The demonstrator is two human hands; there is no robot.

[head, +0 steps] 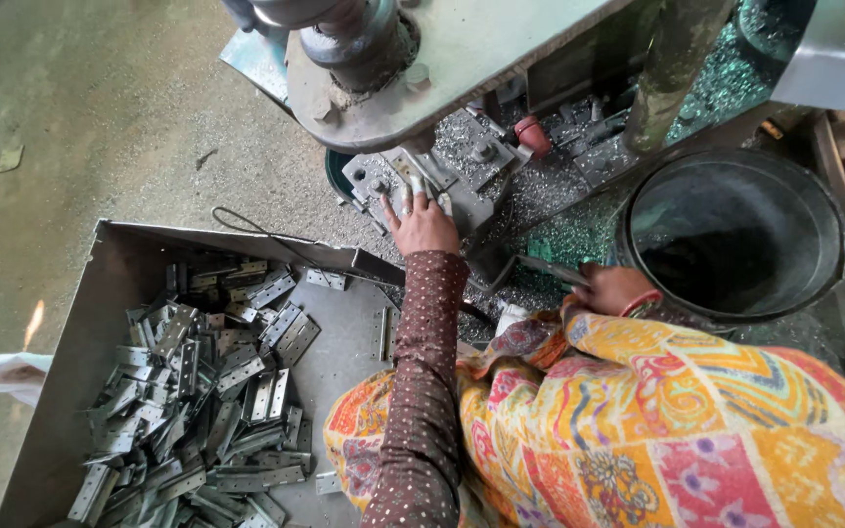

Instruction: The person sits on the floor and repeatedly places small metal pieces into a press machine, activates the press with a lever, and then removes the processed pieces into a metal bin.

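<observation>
Bright patterned cloth covers her lap, left hand (422, 223) pressing a hinge plate (421, 186) flat on the press bed, right hand (610, 288) clamped on the lever (550, 269) beside it; many plates (202, 391) wait in the tray (61, 372) below-left.

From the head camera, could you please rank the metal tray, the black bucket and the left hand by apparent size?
1. Metal tray, largest by far.
2. Black bucket.
3. Left hand, smallest, resting on the machine's fixture.
</observation>
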